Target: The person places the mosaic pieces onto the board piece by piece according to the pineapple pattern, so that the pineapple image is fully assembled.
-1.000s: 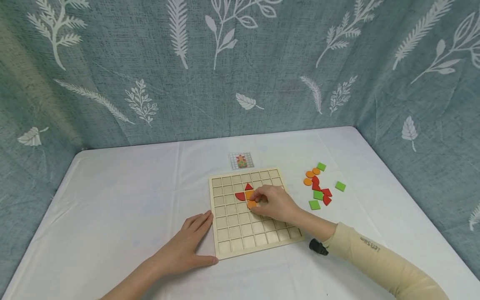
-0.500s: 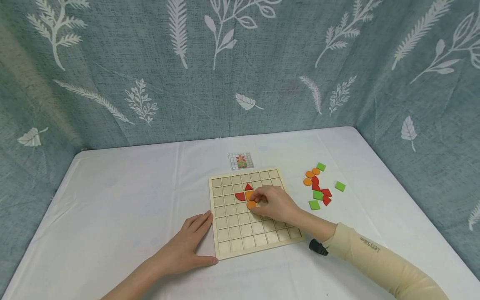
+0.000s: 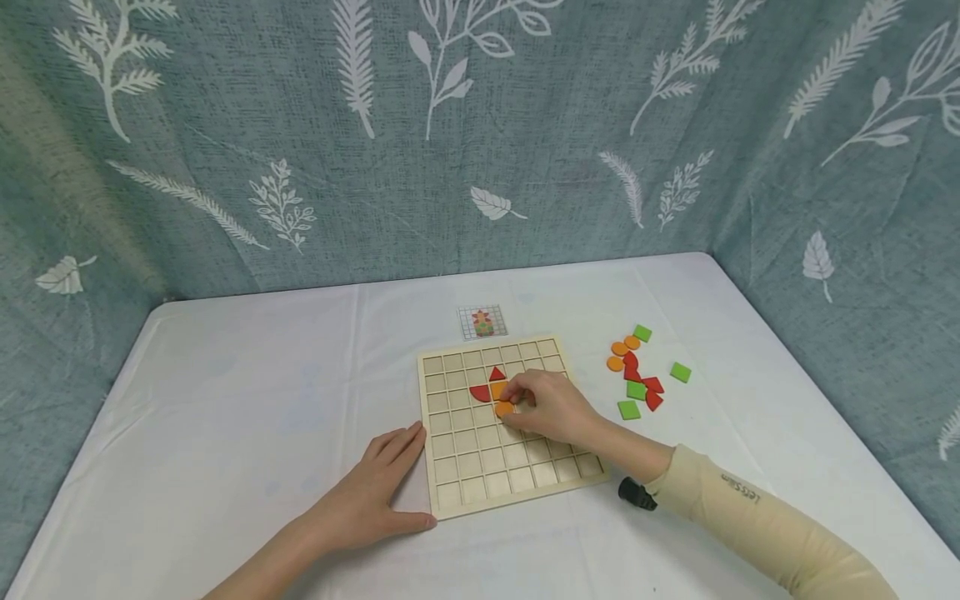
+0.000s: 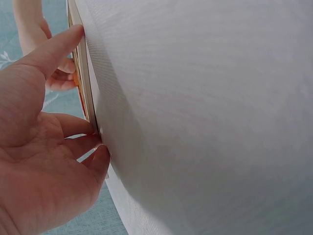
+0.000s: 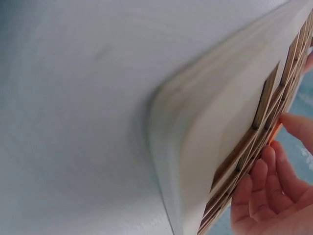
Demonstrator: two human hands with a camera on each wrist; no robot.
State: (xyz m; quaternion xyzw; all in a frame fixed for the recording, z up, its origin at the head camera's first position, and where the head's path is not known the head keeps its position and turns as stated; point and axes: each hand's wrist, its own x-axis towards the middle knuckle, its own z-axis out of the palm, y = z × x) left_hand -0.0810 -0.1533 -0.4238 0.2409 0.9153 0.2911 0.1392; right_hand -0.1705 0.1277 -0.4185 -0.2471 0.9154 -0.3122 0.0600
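Observation:
Over the middle of a wooden grid board [image 3: 465,462], my right hand [image 3: 551,406] pinches an orange disc [image 3: 503,409] between thumb and index finger. In the right wrist view, an orange edge [image 5: 275,132] shows between these fingertips, right at the grid. Just above the disc on the board lie an orange square [image 3: 498,389], a red quarter-circle [image 3: 481,392] and a red triangle [image 3: 497,373]. My left hand [image 3: 367,492] rests on the white table with fingers fairly straight, its thumb and fingertips against the board's left edge. The right hand hides some cells.
A small pattern card [image 3: 483,322] lies behind the board. To the right are scattered green squares [image 3: 629,410], orange discs [image 3: 615,363] and red pieces [image 3: 653,385]. A black object [image 3: 637,493] sits near the right sleeve [image 3: 750,517]. A leaf-patterned curtain [image 3: 450,183] borders the table.

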